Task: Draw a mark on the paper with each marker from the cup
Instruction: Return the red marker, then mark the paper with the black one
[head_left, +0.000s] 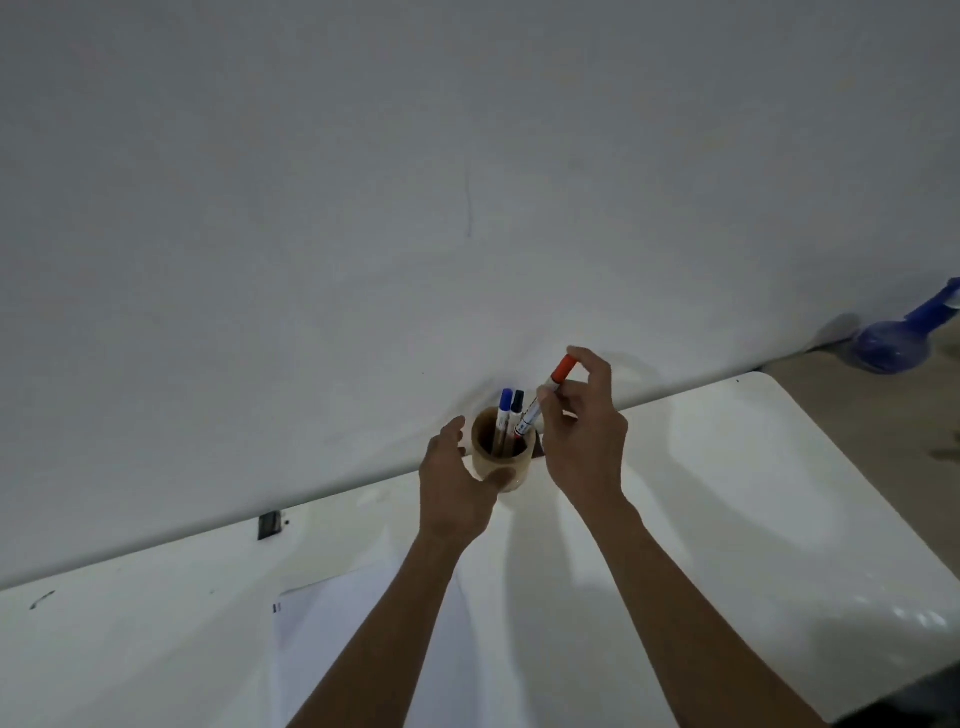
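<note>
A round wooden cup (503, 457) stands on the white table against the wall. A blue-capped marker (504, 408) and a black-capped marker (516, 407) stand upright inside it. My right hand (582, 431) pinches a red-capped marker (545, 397) near its cap, tilted, with its lower end still at the cup's rim. My left hand (457, 483) wraps the cup's left side and front. A white sheet of paper (358, 639) lies on the table near me, partly hidden under my left forearm.
The white table (753, 493) ends at a rounded corner on the right. Beyond that corner a blue bottle (898, 338) lies on the floor. A small dark clip (269, 525) sits at the table's back edge, left of the cup.
</note>
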